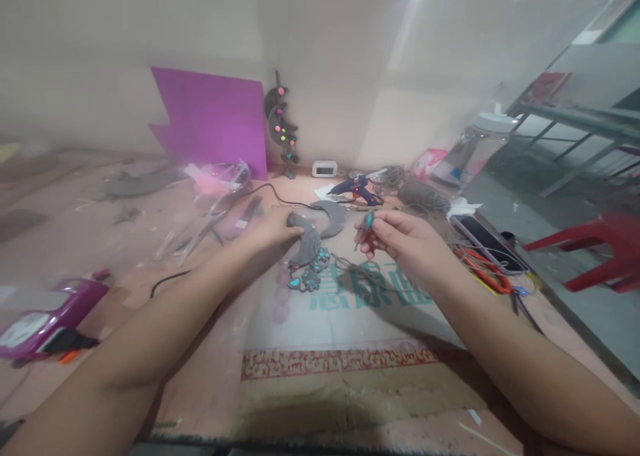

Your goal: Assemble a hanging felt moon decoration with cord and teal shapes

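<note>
My left hand (277, 233) is closed on the upper end of a grey felt-like crescent (307, 246), with its thumb on top; most of the other fingers are hidden. From the crescent's lower end trails a cluster of grey shapes with turquoise spots (313, 273), lying on the printed sheet. In a pinch between thumb and fingers, my right hand (403, 239) holds a small grey and turquoise piece (369, 221) just above the sheet. Another grey crescent (334, 219) lies flat between the hands. Thin grey cord (357, 267) runs across the sheet beneath my right hand.
A dark blue glue gun (357, 189) rests behind the hands beside a ball of grey yarn (424, 196). A finished-looking hanging of crescents (277, 119) leans on the wall by purple card (215, 119). At right are a phone (487, 243) and a water bottle (470, 149).
</note>
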Tool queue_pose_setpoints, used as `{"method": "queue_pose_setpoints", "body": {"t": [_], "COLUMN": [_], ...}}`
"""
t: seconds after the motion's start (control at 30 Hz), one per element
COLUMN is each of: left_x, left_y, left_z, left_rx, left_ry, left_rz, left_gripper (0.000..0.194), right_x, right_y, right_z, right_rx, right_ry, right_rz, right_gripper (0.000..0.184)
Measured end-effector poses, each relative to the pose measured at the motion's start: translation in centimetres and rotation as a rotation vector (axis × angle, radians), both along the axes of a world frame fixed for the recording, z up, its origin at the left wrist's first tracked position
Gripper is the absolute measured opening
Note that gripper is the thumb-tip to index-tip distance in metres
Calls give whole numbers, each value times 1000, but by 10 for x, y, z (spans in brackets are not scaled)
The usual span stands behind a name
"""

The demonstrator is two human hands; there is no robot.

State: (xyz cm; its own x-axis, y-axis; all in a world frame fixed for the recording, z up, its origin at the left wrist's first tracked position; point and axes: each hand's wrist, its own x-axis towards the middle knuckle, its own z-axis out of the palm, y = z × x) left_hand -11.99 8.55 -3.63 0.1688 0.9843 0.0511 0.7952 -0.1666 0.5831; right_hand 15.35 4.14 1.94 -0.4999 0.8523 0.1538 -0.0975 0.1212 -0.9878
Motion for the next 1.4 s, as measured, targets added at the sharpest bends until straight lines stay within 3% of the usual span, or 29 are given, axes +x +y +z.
{"method": "queue_pose_setpoints", "body": {"t": [0.1, 0.2, 0.3, 0.47, 0.63, 0.9, 1.07, 1.2, 1.4], "left_x": [-8, -14, -11, 5, 8, 7, 24, 30, 21], "left_y": [-2, -10, -26, -59, -72, -82, -87, -89, -91], "left_z": [14, 40, 74, 132, 166, 178, 171, 161, 164], "left_rx": [-19, 15, 158, 458, 602, 743, 774, 918, 1003], "left_ry": [-74, -206, -412, -498, -566, -583, -552, -600, -629], "left_rz": [41, 62, 101, 162, 110, 63, 148, 265, 198], "left_gripper": [25, 26, 26, 13, 9, 13, 12, 14, 13], "right_x": [3, 6, 9, 14, 17, 18, 15, 13, 12], "right_y": [1, 1, 0, 0, -1, -3, -7, -10, -11], "right_z": [4, 10, 15, 19, 19, 17, 22, 27, 30], "right_rx": [11, 29, 57, 86, 139, 196, 219, 248, 270], "right_ry": [8, 20, 36, 21, -31, -100, -159, -199, -242], "right_rz": [-2, -23, -43, -63, -56, -23, -14, -39, -35], "right_gripper": [25, 22, 22, 23, 25, 27, 29, 30, 35]}}
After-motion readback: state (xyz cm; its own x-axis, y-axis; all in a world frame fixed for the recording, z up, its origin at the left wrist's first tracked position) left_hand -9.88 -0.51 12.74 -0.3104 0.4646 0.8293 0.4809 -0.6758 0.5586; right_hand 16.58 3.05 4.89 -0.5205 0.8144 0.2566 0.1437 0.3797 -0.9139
